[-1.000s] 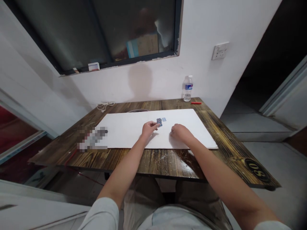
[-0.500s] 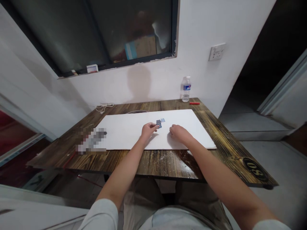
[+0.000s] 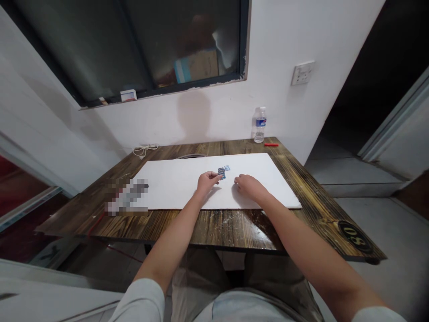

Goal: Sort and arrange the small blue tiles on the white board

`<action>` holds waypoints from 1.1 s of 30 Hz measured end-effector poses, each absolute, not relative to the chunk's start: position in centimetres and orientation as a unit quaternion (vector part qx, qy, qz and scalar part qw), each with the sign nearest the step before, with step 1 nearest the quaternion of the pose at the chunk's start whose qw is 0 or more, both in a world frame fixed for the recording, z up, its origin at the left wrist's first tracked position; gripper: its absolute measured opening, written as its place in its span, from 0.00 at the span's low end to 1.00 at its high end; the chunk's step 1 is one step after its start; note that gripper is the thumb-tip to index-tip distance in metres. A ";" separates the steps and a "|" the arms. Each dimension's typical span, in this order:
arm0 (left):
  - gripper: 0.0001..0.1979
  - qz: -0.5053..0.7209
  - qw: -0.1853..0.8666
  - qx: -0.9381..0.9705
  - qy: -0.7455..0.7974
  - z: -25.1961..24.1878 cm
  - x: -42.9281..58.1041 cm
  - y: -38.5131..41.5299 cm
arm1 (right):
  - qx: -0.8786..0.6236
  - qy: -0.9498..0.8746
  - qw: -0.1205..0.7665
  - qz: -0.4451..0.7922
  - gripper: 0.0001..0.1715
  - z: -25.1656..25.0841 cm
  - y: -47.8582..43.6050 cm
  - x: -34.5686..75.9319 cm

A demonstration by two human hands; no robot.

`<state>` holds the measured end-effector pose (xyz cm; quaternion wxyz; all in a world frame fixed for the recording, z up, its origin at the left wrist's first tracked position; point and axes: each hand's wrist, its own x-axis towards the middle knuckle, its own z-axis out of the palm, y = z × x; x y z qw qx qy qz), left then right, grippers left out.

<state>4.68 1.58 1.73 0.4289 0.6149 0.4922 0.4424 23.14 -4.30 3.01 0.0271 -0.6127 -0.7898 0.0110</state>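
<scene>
My left hand (image 3: 208,180) pinches a small dark piece with bar-like slots and a blue lower edge (image 3: 221,172) between thumb and fingers, above the white board. Just beyond it, a small blue frame-like piece (image 3: 227,168) lies on the board; whether the two touch, I cannot tell. To the right, my right hand (image 3: 247,184) is low over the board with its fingers curled together. Whatever its fingertips may hold is hidden or too small to make out. A gap of bare board separates the two hands.
The white board (image 3: 174,188) lies on a dark wooden table (image 3: 214,230). Behind it stand a water bottle (image 3: 260,125) and a red pen-like stick (image 3: 271,145). A white cable (image 3: 145,149) lies at the back left. A blurred-out patch (image 3: 129,197) covers the board's left end.
My right hand has shifted slightly left, nearer my left hand. The left hand keeps its hold on the slotted piece and has hardly moved.
</scene>
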 end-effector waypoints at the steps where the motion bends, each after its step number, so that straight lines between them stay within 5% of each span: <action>1: 0.16 0.442 0.430 0.615 0.492 1.7 4.7 1.6 | -0.612 -0.791 0.026 0.014 0.15 3.1 -4.3 23.2; 33: 0.18 0.460 0.444 0.602 0.478 1.9 4.8 1.6 | -0.599 -0.798 0.052 0.043 0.24 2.8 -3.7 23.8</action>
